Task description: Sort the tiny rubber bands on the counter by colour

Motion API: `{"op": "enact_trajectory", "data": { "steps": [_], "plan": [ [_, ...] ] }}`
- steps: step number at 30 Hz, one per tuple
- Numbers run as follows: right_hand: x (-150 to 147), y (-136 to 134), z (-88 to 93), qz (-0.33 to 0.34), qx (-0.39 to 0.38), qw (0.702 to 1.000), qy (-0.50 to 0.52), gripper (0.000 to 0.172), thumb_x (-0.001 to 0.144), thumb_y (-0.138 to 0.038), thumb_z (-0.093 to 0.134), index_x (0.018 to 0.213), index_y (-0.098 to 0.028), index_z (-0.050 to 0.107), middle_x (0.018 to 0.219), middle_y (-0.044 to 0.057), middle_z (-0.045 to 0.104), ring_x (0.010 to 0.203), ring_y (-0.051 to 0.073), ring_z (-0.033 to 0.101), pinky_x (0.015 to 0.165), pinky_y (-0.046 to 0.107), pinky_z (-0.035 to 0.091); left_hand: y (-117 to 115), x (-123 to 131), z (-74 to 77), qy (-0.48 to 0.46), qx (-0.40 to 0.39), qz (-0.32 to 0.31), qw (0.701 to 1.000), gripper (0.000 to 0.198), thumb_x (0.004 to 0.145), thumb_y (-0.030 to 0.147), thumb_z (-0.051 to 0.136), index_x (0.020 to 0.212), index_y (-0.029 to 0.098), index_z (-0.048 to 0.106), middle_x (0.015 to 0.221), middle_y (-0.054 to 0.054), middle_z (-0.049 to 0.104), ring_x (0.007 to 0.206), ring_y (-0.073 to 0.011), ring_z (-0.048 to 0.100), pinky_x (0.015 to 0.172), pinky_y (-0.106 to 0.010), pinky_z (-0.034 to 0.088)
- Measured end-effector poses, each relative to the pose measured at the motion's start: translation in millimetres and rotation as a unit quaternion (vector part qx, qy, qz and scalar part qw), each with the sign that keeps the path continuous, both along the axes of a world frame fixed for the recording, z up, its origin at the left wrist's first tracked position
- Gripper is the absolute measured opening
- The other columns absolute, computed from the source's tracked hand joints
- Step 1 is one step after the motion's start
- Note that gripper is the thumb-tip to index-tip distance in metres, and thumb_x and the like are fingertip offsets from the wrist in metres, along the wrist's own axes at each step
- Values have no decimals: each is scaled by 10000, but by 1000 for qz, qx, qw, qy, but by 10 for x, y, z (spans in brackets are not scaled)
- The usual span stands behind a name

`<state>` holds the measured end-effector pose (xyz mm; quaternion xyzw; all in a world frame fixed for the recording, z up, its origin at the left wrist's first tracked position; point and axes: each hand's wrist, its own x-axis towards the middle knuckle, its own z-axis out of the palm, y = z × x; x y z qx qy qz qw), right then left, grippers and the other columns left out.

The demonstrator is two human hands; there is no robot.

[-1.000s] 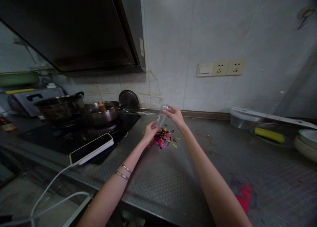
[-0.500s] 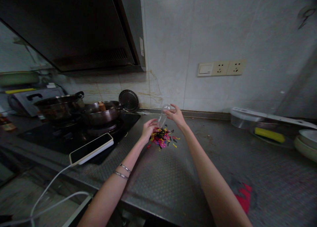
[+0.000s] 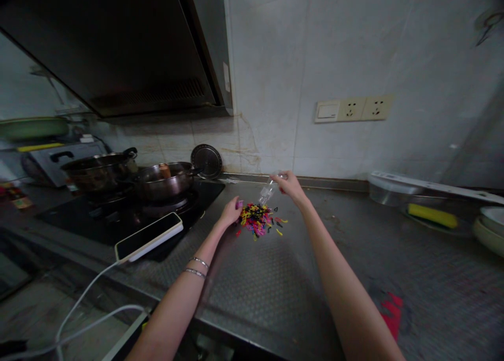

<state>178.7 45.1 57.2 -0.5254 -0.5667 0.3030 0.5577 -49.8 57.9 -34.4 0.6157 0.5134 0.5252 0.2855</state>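
Note:
A heap of small colourful rubber bands point(image 3: 256, 220), yellow, black, pink and red, lies on the metal counter, with loose ones scattered at its right side. My right hand point(image 3: 290, 185) grips a clear plastic bottle point(image 3: 268, 191) by its upper end. The bottle is tilted, its lower end down left at the back of the heap. At the heap's left edge is my left hand point(image 3: 230, 212), fingers drawn together around something small and purplish point(image 3: 239, 204); its kind is too small to make out.
A phone point(image 3: 148, 236) with a white cable lies at the left by the black hob point(image 3: 106, 219). Two pots point(image 3: 167, 185) stand on the hob, under a range hood point(image 3: 118, 45). At right are a plastic tub point(image 3: 388, 192), a yellow sponge point(image 3: 432, 215) and bowls point(image 3: 490, 229).
My left hand has come away from the bottle, down and left to the heap's edge. My right hand has moved slightly right with the bottle, gripping its upper end.

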Motion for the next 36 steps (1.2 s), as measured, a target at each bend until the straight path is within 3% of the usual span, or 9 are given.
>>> {"op": "enact_trajectory", "data": {
  "steps": [5,10,14,16,19,22,26,29,36],
  "plan": [
    [-2,-9,7,15,-57,998,24,558,575,-417,662,1019,-145,462,684,14,563,454,102,500,418,231,424,78,13,-113,48,4,1,999,328,640,148,631,968,153,619,1038,-141,616,1005,-247,542,939,-344,327],
    [6,-49,-10,73,-82,987,117,574,595,-369,661,1084,-180,430,801,35,590,462,93,531,485,265,498,97,-25,-81,70,-4,24,997,283,579,92,651,853,164,645,922,-106,649,913,-231,571,899,-343,359],
    [29,-91,-9,129,-94,978,130,385,626,-322,636,963,-161,540,830,56,605,517,114,576,531,273,516,108,-62,-63,41,12,47,998,308,516,89,695,811,158,643,859,-88,649,877,-218,580,873,-330,381],
    [36,-110,-3,148,-100,977,121,308,641,-320,628,896,-153,584,808,56,615,549,119,589,537,255,511,121,-82,-52,16,22,57,998,343,505,129,718,838,158,639,835,-82,649,847,-214,588,853,-328,397],
    [37,-122,-11,126,-109,982,83,329,643,-379,636,881,-153,620,775,53,625,556,113,586,497,217,479,133,-96,5,-43,31,57,997,359,510,188,733,851,142,631,794,-70,650,784,-191,596,810,-318,427],
    [25,-103,-57,96,-114,988,45,398,616,-446,654,868,-138,637,779,69,632,557,109,580,445,183,434,110,-80,107,-137,17,21,990,347,564,255,716,867,115,621,769,-64,648,720,-154,599,729,-287,466],
    [-25,-68,-142,133,-117,982,60,392,594,-420,685,857,-135,637,765,69,643,565,108,581,453,175,440,32,-21,236,-230,-24,-36,972,369,647,332,668,938,113,608,829,-84,647,676,-129,602,603,-235,484],
    [-84,-79,-167,169,-118,975,86,364,588,-384,699,851,-140,638,773,65,654,568,110,586,476,190,469,-16,32,289,-287,-39,-66,955,336,659,303,671,929,113,606,886,-96,644,694,-124,606,604,-235,496],
    [-147,-135,-139,179,-121,970,108,284,596,-319,700,807,-142,634,783,57,662,578,121,606,491,208,494,-27,83,304,-376,-66,-75,921,191,693,185,651,862,101,620,847,-80,655,712,-117,614,688,-267,511]
  ]
}}
